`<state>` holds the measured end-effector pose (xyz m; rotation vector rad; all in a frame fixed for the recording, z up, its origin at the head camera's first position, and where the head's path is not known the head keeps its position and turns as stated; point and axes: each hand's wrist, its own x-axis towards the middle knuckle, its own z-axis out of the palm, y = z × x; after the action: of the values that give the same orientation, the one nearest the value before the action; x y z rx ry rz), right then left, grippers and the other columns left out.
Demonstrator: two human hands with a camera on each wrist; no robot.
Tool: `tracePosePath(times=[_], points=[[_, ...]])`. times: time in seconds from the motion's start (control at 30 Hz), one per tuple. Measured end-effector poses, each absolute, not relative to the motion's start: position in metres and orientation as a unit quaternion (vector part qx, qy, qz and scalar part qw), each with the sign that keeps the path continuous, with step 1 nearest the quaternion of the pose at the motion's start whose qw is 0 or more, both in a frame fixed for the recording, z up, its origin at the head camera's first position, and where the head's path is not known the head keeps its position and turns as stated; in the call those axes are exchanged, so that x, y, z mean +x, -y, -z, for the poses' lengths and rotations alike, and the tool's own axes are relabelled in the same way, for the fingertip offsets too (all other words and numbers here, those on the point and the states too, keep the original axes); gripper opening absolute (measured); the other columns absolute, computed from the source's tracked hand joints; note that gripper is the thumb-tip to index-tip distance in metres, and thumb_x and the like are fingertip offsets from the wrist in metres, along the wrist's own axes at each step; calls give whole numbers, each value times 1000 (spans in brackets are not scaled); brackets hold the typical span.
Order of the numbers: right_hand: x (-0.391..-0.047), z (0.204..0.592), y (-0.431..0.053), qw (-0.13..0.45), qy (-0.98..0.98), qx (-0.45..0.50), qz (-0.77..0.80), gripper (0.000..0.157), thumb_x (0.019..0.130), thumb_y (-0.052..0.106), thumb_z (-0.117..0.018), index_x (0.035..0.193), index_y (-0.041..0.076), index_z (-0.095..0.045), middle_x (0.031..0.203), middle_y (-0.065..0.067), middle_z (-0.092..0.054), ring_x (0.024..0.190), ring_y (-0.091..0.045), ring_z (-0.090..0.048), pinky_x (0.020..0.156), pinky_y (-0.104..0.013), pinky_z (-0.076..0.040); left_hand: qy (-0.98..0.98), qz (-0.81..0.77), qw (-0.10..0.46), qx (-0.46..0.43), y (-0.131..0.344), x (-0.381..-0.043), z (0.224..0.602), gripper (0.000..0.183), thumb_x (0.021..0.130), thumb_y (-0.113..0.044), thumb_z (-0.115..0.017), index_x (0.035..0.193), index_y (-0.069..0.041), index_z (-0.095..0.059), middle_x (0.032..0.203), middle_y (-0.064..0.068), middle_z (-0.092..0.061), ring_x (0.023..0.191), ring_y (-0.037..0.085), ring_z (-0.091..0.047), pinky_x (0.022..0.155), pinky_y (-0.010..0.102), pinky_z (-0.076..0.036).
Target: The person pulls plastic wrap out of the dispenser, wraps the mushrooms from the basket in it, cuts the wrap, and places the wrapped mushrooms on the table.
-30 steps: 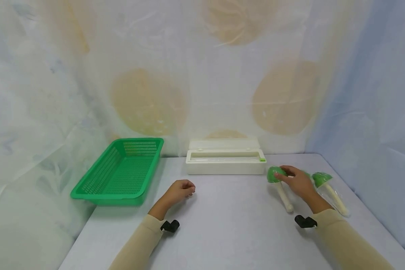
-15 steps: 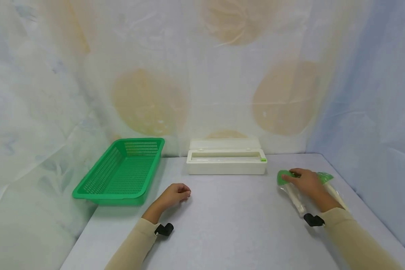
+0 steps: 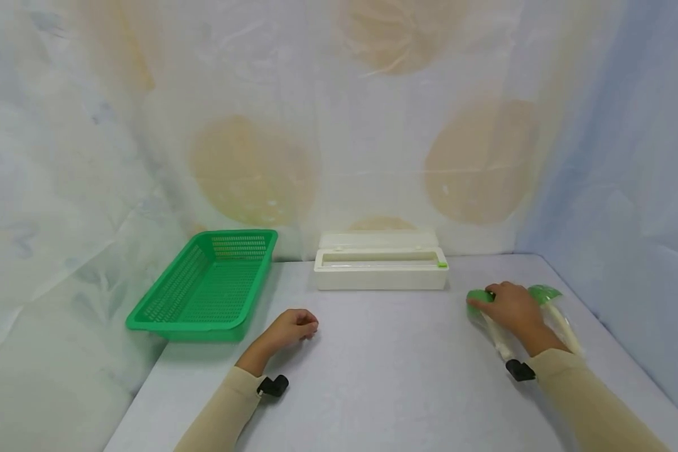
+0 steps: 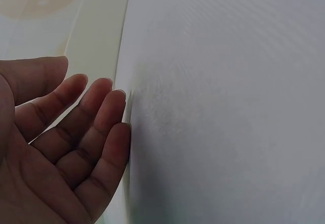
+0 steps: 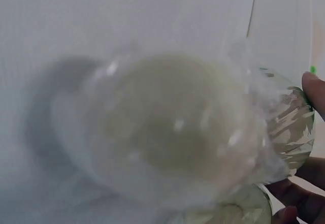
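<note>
At the right, my right hand (image 3: 515,311) grips the green domed head of a cream-handled item (image 3: 478,301), with thumb and fingers around the head. Clear plastic film covers it, and its handle points toward me. A similar wrapped green-headed item (image 3: 545,293) lies just right of the hand, partly hidden by the wrist. In the right wrist view, the wrapped handle end (image 5: 172,117) looms blurred in front, with the fingertips on the leafy-streaked head beyond. My left hand (image 3: 290,326) holds nothing; its fingers (image 4: 81,122) are loosely curled over the table.
A green plastic basket (image 3: 237,329) stands at the left of the white table (image 3: 395,376). A white cling film dispenser (image 3: 381,280) with its lid raised and a small green tab sits at the back middle. Pale patterned sheets surround the table.
My right hand has moved right with the green-headed item, bringing it close beside the similar one. The left hand has shifted slightly left and toward me.
</note>
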<state>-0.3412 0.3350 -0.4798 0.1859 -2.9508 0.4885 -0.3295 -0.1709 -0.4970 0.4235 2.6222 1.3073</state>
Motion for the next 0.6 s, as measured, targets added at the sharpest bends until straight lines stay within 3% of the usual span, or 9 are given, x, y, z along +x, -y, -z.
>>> tracePosePath(times=[0.27,0.4,0.6], points=[[-348,471,-330,62,981,51,-177,97,83,74,-53,131,-10,-51,126,-36,-49,110,-54,-47,86,-64,-41,-887,-429,85,149,172,-331,489,18,96,-20,-63,102,-3,-67,83,3,-65,74,17,-60,63,31,-49],[-347,465,-331,62,978,47,-195,94,85,72,-52,133,-9,-49,126,-34,-50,111,-53,-48,87,-65,-40,-890,-423,82,150,173,-331,485,19,96,-19,-63,104,-2,-67,87,5,-66,76,19,-62,65,33,-50],[-346,461,-331,72,978,62,-185,84,92,64,-51,132,-9,-51,129,-36,-47,116,-56,-43,91,-66,-37,-925,-346,14,155,175,-330,482,11,96,-20,-64,99,-11,-69,87,-4,-64,81,14,-58,71,33,-49]])
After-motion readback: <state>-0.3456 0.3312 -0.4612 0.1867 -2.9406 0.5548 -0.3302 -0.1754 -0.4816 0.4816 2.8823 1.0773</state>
